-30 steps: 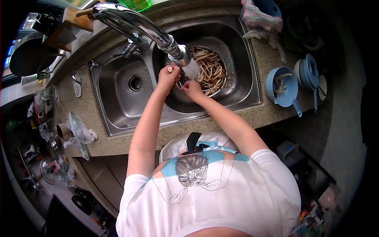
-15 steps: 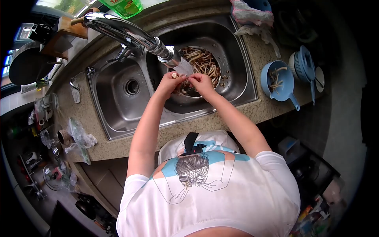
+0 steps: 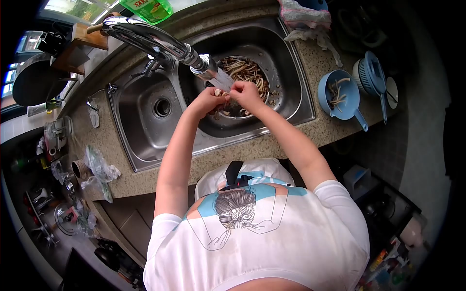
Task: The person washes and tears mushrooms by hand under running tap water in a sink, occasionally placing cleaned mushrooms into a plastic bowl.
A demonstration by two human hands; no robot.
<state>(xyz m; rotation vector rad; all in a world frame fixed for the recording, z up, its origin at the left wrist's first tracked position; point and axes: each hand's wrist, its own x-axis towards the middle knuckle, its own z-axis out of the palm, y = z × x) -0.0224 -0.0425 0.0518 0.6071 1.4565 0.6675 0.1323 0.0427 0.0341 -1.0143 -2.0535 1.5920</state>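
Under the running faucet (image 3: 203, 65), both hands work close together over the right sink basin. My left hand (image 3: 206, 101) is closed on a mushroom (image 3: 218, 92), whose pale end pokes out by the thumb. My right hand (image 3: 246, 95) pinches at the same spot, its fingertips close to the left ones; what lies between them is too small to make out. Below the hands a round bowl holds many brown, long-stemmed mushrooms (image 3: 250, 72) in water. On the counter to the right, a light blue strainer with a handle (image 3: 348, 110) holds several pale stems (image 3: 336, 94).
The left basin (image 3: 141, 131) has a drain. Another blue lidded strainer (image 3: 373, 77) stands at the far right. A green soap bottle (image 3: 148, 8) is behind the faucet. Plastic bags (image 3: 99, 167) lie on the left counter, and a knife block (image 3: 80, 43) stands by the window.
My right hand has lifted slightly and its fingers have curled in more. The pale mushroom end at my left hand has shifted a little to the right. Water keeps running.
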